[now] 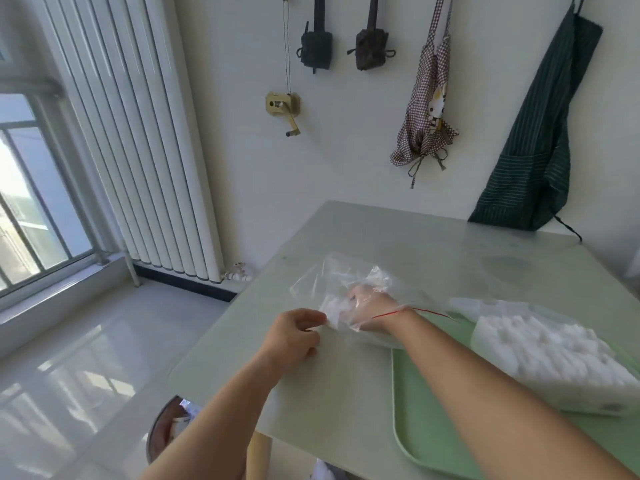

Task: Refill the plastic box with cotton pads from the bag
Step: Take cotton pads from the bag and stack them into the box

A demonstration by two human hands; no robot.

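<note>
The left hand (294, 336) pinches the mouth edge of the clear bag (346, 275) between thumb and fingers. The right hand (370, 306) is pushed inside the bag, too blurred through the plastic to tell its grip. To the right of that forearm, the plastic box (571, 393), heaped with cotton pads (547, 341), sits on a green tray (426, 410)

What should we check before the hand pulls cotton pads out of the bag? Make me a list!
1. The left hand pinches the clear plastic bag at its mouth: ok.
2. The right hand is inside the bag: ok.
3. The right hand grips white cotton pads: cannot tell, the plastic blurs it.
4. The clear plastic box sits on the pale green tray, beside the right arm: ok.
5. Room left in the box: cannot tell, pads reach near its top.
</note>
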